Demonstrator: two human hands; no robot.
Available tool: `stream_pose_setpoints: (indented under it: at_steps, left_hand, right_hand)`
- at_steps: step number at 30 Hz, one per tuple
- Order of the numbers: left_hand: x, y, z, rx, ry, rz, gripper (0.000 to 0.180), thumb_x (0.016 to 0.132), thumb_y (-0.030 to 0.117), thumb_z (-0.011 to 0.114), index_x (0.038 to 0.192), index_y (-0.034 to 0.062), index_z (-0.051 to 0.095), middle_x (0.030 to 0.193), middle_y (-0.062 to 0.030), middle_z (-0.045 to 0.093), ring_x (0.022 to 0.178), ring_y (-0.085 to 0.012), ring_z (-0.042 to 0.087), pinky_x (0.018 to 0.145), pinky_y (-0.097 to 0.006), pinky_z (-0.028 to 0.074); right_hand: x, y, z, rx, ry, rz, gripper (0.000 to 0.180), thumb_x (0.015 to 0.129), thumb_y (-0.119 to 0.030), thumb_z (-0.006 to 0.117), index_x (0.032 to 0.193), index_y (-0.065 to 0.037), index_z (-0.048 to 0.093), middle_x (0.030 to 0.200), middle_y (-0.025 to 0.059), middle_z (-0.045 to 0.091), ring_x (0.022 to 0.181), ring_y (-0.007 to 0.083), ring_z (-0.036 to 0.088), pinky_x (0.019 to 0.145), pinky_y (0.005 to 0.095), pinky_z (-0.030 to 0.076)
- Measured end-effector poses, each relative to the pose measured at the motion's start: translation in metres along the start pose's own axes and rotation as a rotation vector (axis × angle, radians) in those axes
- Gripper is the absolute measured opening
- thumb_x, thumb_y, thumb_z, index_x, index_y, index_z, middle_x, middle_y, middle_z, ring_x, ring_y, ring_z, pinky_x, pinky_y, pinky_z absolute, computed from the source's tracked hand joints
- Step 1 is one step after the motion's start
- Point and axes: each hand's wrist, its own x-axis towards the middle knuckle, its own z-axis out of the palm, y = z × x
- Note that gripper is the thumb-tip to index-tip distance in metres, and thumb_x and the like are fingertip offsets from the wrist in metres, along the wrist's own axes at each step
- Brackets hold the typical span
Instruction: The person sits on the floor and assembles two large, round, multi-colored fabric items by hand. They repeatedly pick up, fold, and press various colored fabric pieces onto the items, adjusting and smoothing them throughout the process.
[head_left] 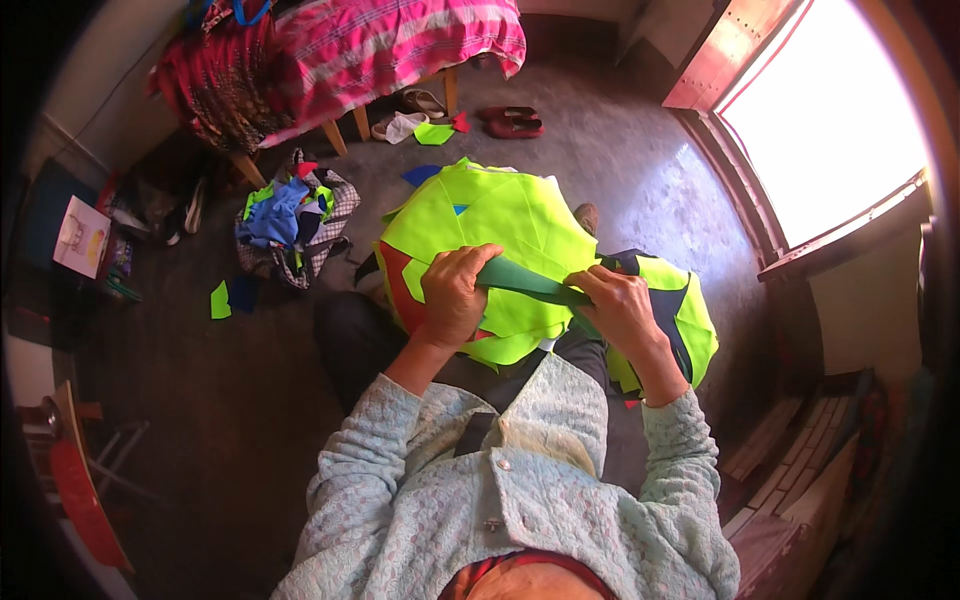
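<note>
A dark green strip of fabric (530, 282) stretches between my two hands above my lap. My left hand (455, 295) is closed around its left end, and my right hand (618, 305) pinches its right end. Under the strip lies a stack of bright yellow-green fabric pieces (500, 215) with a red piece (397, 290) at its left edge. To the right of my right hand a second yellow-green bundle with dark navy pieces (683, 310) rests by my knee.
A heap of mixed cloth scraps (290, 220) lies on the dark floor to the left. A bed with a pink striped cover (400, 45) stands at the back, with red sandals (512, 122) beside it. A bright doorway (830, 110) is at the right.
</note>
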Motion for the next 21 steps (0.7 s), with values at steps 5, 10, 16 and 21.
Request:
stream_pose_setpoints:
  at_steps: [5,10,16,21]
  left_hand:
    - [0.024,-0.041,-0.014,0.24,-0.116,0.112,0.025,0.074,0.002,0.065,0.098,0.0094,0.067,0.087,-0.0081,0.069,0.082,-0.0274,0.066,0.074,-0.038,0.049]
    - [0.063,-0.077,-0.027,0.452,-0.067,0.225,0.019,0.078,0.006,0.062,0.096,0.0098,0.067,0.085,-0.0057,0.067,0.082,-0.0243,0.065,0.076,-0.036,0.048]
    - [0.077,-0.124,-0.035,0.66,-0.196,0.225,0.028,0.08,0.005,0.059,0.106,0.0099,0.067,0.106,-0.0053,0.066,0.104,-0.023,0.06,0.095,-0.04,0.042]
    - [0.014,-0.171,-0.04,0.669,-0.456,-0.109,0.059,0.077,-0.004,0.056,0.134,0.0128,0.053,0.137,-0.0112,0.051,0.134,-0.0288,0.04,0.113,-0.053,0.023]
  right_hand:
    - [0.027,0.035,0.026,-0.089,0.13,0.078,0.02,0.071,-0.007,0.069,0.09,-0.012,0.069,0.078,0.0037,0.064,0.079,0.0232,0.066,0.071,0.0359,0.048]
    - [0.074,0.057,0.04,-0.214,0.435,0.026,0.027,0.069,-0.003,0.069,0.093,-0.015,0.068,0.092,0.0035,0.07,0.084,0.0213,0.067,0.079,0.0339,0.046]
    - [0.087,0.091,0.067,-0.33,0.378,0.01,0.039,0.075,-0.007,0.067,0.113,-0.016,0.065,0.128,0.0061,0.061,0.118,0.0235,0.057,0.095,0.0408,0.043]
    - [0.035,0.1,0.096,-0.074,-0.203,0.214,0.063,0.082,-0.022,0.069,0.141,-0.021,0.047,0.153,0.0132,0.034,0.144,0.0305,0.026,0.111,0.055,0.024]
